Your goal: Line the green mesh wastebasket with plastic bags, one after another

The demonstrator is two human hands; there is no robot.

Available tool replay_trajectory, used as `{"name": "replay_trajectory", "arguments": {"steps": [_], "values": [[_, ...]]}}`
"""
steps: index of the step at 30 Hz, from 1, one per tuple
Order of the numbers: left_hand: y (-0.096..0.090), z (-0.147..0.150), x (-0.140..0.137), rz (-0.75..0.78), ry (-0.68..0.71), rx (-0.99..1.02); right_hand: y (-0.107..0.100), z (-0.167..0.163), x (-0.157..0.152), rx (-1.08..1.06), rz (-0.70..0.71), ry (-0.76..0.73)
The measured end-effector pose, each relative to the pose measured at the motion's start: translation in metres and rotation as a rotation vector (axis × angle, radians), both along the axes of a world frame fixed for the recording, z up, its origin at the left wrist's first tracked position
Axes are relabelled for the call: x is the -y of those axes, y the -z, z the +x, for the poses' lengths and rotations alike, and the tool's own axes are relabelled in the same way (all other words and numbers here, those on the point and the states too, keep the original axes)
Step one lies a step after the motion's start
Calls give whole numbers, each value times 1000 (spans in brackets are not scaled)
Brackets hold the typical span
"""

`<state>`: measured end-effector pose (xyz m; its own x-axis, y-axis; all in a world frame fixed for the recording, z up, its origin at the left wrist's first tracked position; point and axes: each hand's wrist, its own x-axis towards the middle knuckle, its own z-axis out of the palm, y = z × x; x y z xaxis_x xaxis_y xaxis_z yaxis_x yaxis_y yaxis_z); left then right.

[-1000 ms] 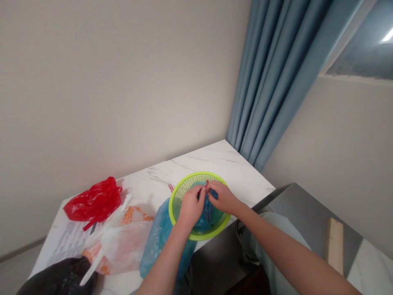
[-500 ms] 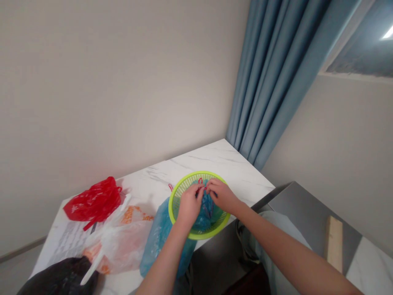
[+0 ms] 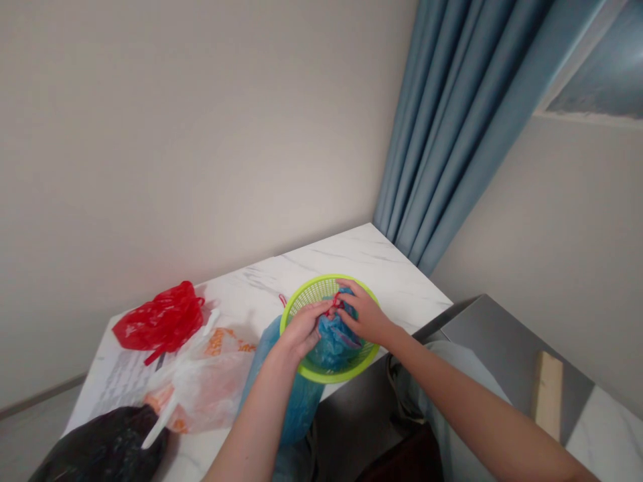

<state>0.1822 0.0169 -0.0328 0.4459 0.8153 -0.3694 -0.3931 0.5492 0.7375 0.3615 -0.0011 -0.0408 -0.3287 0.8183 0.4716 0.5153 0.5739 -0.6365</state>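
Note:
A translucent blue plastic bag (image 3: 331, 345) with a red drawstring (image 3: 334, 304) sits in a lime-green mesh basket (image 3: 370, 358). My left hand (image 3: 304, 328) reaches over the basket's left side, its fingertips closed on the red drawstring at the bag's gathered neck. From the right, my right hand (image 3: 366, 313) curls its fingers around the same neck and drawstring. Exactly which loop each hand pinches is hard to make out. A second blue bag (image 3: 301, 405) lies beside the basket at the lower left, partly hidden by my left forearm.
Left on the marble-patterned table (image 3: 346, 251) are a red plastic bag (image 3: 163, 318), a white bag with orange print (image 3: 211, 385), a black bag (image 3: 108, 445) and a printed sheet (image 3: 118, 381). A grey surface (image 3: 502, 355) with a wooden block (image 3: 548, 395) is at right.
My fingers have shifted from pinching the thin drawstring ends to closing around the bag's neck. The left hand has turned palm-up somewhat. The view has moved slightly.

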Motion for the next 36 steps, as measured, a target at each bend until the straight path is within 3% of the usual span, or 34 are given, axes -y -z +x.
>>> {"name": "replay_trajectory", "arguments": {"steps": [5, 10, 15, 18, 21, 24, 28, 33, 36], "values": [[-2, -2, -1, 21, -53, 30, 2, -2, -5, -174, -80, 45], [8, -3, -5, 51, -226, -185, 7, 2, -15, -417, -180, 99], [21, -32, -21, 260, -644, -511, 23, 23, -22, -673, -269, 296], [21, -55, -30, 367, -844, -590, 26, 34, -24, -939, -387, 439], [14, -62, -29, 410, -812, -567, 17, 38, -25, -1145, -483, 393], [5, -54, -22, 478, -753, -569, 4, 35, -24, -1162, -500, 292], [-6, -37, -12, 563, -673, -567, -3, 26, -18, -1038, -497, 180], [-8, -12, 1, 670, -403, -516, 1, 10, -8, -793, -518, 80], [-7, 4, 12, 778, -260, -558, -1, 3, 1, -490, -367, 28]]}}
